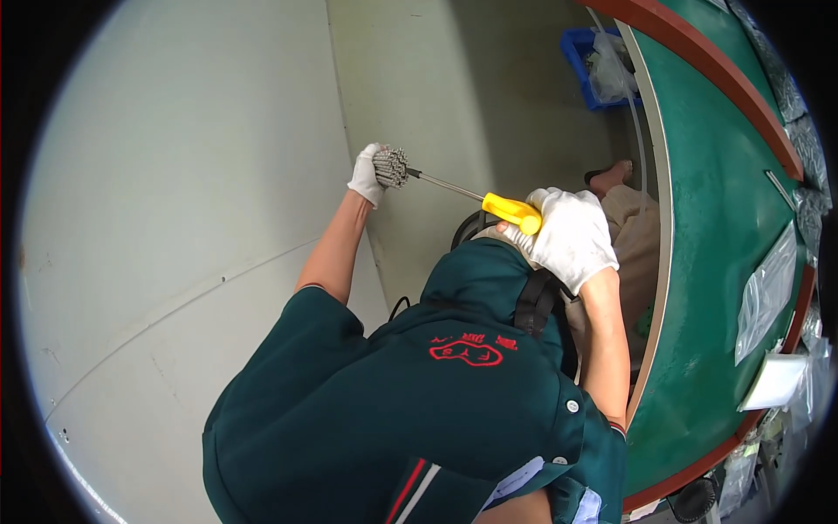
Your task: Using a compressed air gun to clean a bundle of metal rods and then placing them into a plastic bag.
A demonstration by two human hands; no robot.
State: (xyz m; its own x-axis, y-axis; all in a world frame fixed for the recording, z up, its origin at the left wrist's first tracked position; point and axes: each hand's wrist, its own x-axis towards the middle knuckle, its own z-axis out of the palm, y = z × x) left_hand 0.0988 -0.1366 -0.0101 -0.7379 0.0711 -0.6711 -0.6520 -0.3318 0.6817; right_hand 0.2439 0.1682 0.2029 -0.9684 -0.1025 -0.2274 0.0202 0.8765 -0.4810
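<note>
My left hand [366,177], in a white glove, is stretched out ahead and closed round a tight bundle of thin grey rod-like pieces [391,168]. Their ends face toward the right. In my right hand [573,234], also gloved in white, is a screwdriver [508,210] with a yellow handle and a long metal shaft. It points left, and its dark tip is right beside the bundle's ends; whether it touches them I cannot tell. A bare fingertip shows beneath the handle.
To my right stands a green-topped table [698,262] with a red-brown raised edge [711,65]. Clear plastic bags [766,293] and a white packet [774,382] lie on it. A blue crate [580,57] with bags sits on the floor ahead. A pale wall [192,157] is at left.
</note>
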